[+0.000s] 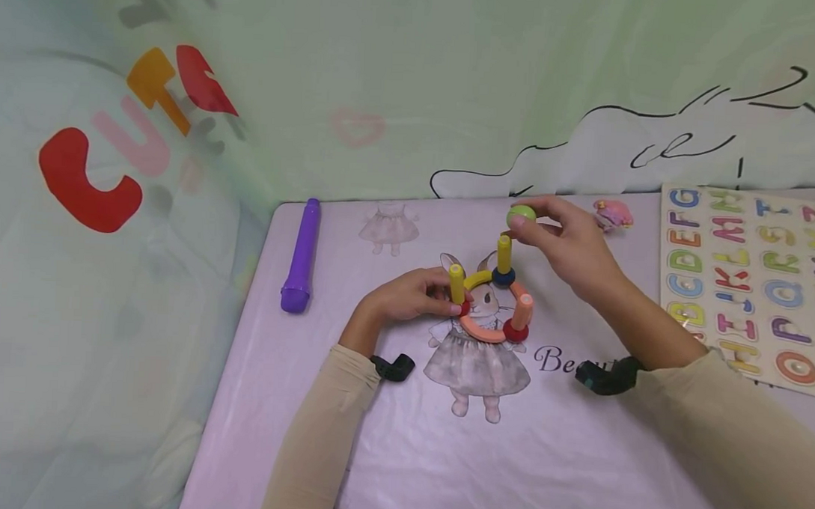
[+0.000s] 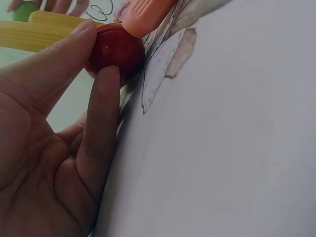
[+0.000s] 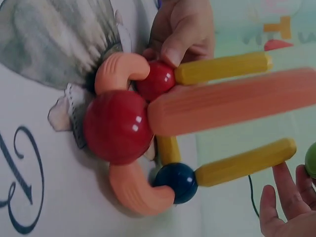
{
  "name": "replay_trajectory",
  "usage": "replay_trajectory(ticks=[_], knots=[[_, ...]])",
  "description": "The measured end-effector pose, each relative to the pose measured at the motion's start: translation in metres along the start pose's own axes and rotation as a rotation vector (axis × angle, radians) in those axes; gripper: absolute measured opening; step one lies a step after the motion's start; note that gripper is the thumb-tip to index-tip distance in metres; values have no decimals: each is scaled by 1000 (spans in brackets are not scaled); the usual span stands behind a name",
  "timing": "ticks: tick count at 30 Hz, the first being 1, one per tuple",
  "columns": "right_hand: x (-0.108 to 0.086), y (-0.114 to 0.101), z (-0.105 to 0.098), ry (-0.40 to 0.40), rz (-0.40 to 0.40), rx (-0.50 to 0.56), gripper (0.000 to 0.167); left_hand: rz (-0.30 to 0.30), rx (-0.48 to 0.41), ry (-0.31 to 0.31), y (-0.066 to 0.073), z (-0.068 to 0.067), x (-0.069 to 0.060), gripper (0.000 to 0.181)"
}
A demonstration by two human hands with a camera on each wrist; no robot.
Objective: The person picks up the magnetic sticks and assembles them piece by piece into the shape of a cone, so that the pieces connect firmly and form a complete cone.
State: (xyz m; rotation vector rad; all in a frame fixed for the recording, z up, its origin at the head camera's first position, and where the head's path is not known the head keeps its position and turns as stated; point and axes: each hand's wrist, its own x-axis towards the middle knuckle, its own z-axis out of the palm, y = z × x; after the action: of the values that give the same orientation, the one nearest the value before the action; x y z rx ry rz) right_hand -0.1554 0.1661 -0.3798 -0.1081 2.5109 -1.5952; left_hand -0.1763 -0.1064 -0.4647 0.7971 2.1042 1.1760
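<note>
A ring of curved orange and yellow rods (image 1: 482, 333) lies on the table, joined by two red balls and one blue ball (image 3: 176, 183). Straight rods stand up from the balls: two yellow and one orange rod (image 3: 237, 101). My left hand (image 1: 406, 293) pinches the red ball (image 2: 116, 52) under the left yellow rod between thumb and finger. Above the far yellow rod (image 1: 505, 252), my right hand (image 1: 576, 238) holds a green ball (image 1: 520, 216) between thumb and fingers. In the right wrist view that ball is mostly cut off at the edge.
A purple toy microphone (image 1: 302, 258) lies at the left. On the right is a wooden alphabet board (image 1: 750, 281) with coloured letters. A small pink toy (image 1: 613, 214) sits behind my right hand. The pale tablecloth (image 1: 508, 468) carries rabbit prints; printed curtains hang behind and left.
</note>
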Motion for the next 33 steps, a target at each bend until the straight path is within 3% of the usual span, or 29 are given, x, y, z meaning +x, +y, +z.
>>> replay_trajectory(ticks=[7, 11, 16, 21, 26, 33], knots=[[-7, -12, 3, 12, -53, 52, 50, 9, 1, 0, 0, 0, 0, 25], [-5, -11, 4, 9, -64, 2, 50, 8, -4, 1, 1, -1, -1, 26], [-1, 0, 7, -57, -34, -107, 54, 6, -1, 4, 3, -1, -1, 26], [1, 10, 9, -78, -34, -105, 53, 2, -8, 4, 4, 0, -1, 27], [-2, 9, 10, -35, -88, -108, 49, -15, -2, 13, 4, 0, -1, 25], [-8, 2, 14, -26, -216, -90, 42, 17, 8, 10, 1, 1, 0, 24]])
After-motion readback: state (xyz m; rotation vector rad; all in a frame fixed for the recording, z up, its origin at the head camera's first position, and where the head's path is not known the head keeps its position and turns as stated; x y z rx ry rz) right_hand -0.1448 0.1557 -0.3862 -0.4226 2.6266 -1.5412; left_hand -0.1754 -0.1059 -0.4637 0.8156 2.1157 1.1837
